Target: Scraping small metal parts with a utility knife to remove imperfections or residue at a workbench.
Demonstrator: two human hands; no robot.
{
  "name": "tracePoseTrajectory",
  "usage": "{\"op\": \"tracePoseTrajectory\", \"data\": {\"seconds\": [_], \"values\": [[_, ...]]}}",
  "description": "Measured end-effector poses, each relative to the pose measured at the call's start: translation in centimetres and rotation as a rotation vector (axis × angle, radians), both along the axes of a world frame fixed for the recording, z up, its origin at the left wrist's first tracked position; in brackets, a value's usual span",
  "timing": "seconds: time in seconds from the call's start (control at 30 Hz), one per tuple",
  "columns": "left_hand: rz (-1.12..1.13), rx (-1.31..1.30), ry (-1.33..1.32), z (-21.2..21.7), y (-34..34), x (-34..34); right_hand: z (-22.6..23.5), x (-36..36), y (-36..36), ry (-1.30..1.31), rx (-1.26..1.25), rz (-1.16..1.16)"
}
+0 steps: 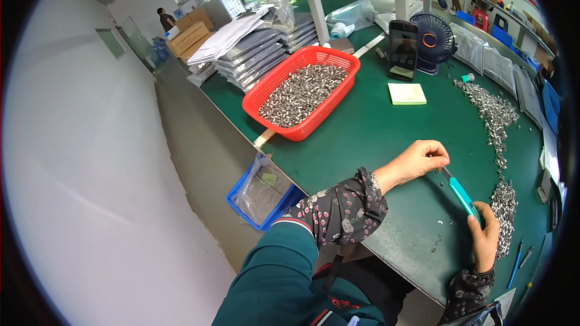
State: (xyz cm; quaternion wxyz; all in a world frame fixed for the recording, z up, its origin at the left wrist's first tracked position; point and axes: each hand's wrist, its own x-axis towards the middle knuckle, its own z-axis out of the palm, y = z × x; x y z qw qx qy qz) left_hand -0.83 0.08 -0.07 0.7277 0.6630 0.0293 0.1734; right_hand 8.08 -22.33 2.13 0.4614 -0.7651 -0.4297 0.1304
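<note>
My right hand [484, 236] grips a teal utility knife [463, 196], its blade out and angled toward my left hand. My left hand [417, 160] is closed in a pinch just beyond the blade tip. A small metal part seems to be between its thumb and forefinger, mostly hidden by the fingers. Beside my right hand lies a heap of small metal parts [503, 208], trailing away to a larger pile [492, 110] farther back. A few loose bits are scattered on the green table [362, 163] below the knife.
A red plastic basket [252, 107] full of similar metal parts sits at the far left. Behind it stand bagged stacks [251, 60]. A phone [403, 51], a fan [434, 39] and sticky notes [407, 93] are at the back. A blue crate [251, 216] sits below the left table edge.
</note>
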Motion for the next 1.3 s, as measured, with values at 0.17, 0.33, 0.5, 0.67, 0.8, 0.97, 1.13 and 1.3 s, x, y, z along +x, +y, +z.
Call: {"op": "tracePoseTrajectory", "data": {"seconds": [0.17,0.33,0.5,0.67,0.8,0.97,1.13,1.3], "values": [[0.014,-0.161,0.106,0.2,0.4,-0.1,0.3,0.0,0.2,-0.105,0.059,-0.003],[-0.010,-0.203,0.144,0.2,1.1,-0.6,-0.1,0.1,0.7,-0.126,0.040,-0.030],[-0.044,-0.289,0.152,0.2,0.6,-0.4,-0.1,0.1,0.0,-0.146,-0.003,-0.067],[-0.051,-0.236,0.198,0.1,1.0,-0.7,0.1,-0.6,0.4,-0.520,0.045,-0.117],[-0.118,-0.429,0.197,0.3,1.1,-0.8,0.7,-1.3,0.6,-0.708,0.144,-0.163],[-0.008,-0.430,0.185,-0.4,1.4,-0.7,0.9,-1.0,0.7,-0.470,0.357,-0.244],[0.009,-0.434,0.147,0.0,1.0,-0.8,0.5,-1.1,0.8,-0.489,0.235,-0.205],[0.038,-0.490,0.092,-0.1,1.2,-0.8,0.0,-0.7,0.7,-0.431,0.167,-0.191]]}}
